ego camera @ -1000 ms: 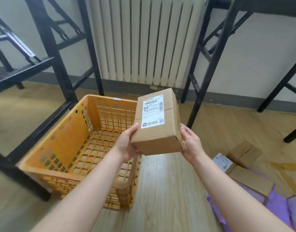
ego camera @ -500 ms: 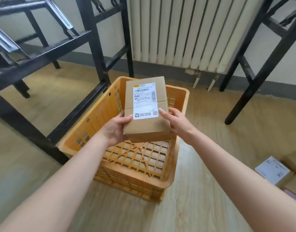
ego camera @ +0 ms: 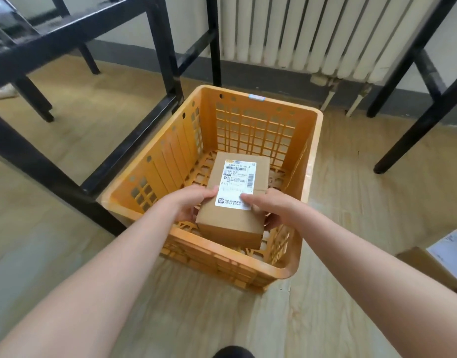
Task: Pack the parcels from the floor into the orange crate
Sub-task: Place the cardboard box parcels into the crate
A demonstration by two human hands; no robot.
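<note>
An orange plastic crate [ego camera: 311, 161] stands on the wooden floor in the middle of the view. Inside it is a brown cardboard parcel [ego camera: 230, 223] with a white shipping label on top, its far end low near the crate floor. My left hand [ego camera: 188, 201] grips the parcel's left side with the thumb on top. My right hand [ego camera: 272, 208] holds its right side, thumb on the label. Both hands are down inside the crate. Whether the parcel's near end rests on the crate floor is hidden.
Another labelled cardboard parcel [ego camera: 439, 259] lies on the floor at the right edge. Black metal table frames [ego camera: 168, 63] stand to the left and behind the crate, another frame [ego camera: 426, 109] at the right. A white radiator [ego camera: 307, 32] lines the back wall.
The parcel has gone from beside and above the crate down into it, carried by both hands. The view has shifted so the crate is now centred.
</note>
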